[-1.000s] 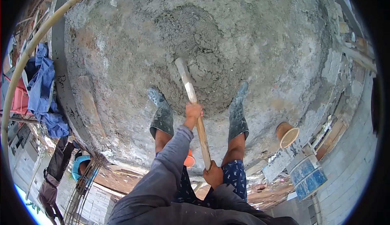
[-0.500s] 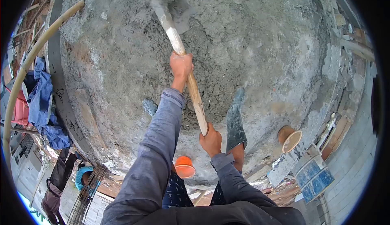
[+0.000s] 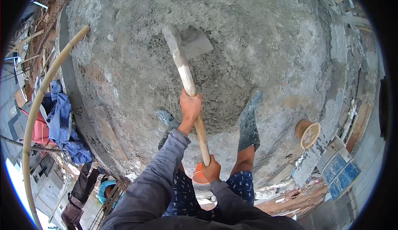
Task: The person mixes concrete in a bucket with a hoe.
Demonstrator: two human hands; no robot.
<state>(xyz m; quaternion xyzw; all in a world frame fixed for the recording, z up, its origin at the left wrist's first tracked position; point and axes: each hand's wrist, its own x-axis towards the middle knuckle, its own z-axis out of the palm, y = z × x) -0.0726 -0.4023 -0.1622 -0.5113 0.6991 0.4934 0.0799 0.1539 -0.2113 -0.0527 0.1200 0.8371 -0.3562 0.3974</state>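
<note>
Head view, left hand [image 3: 190,105], right hand [image 3: 212,170] clamped on hoe [image 3: 186,77], boots [image 3: 249,120], orange bucket [image 3: 200,177] nearby

Part-hidden orange container [image 3: 198,176], likely a bucket

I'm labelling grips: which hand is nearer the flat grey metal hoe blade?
Left. The left hand grips the pale wooden handle partway along, nearer the blade; the right hand holds the end farthest from it.

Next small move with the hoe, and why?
Probably draw the flat grey metal hoe blade toward the mud-smeared dark boots: it sits at the far side of the lumpy grey mix, and left hand and right hand are closed around the pale wooden handle.
</note>
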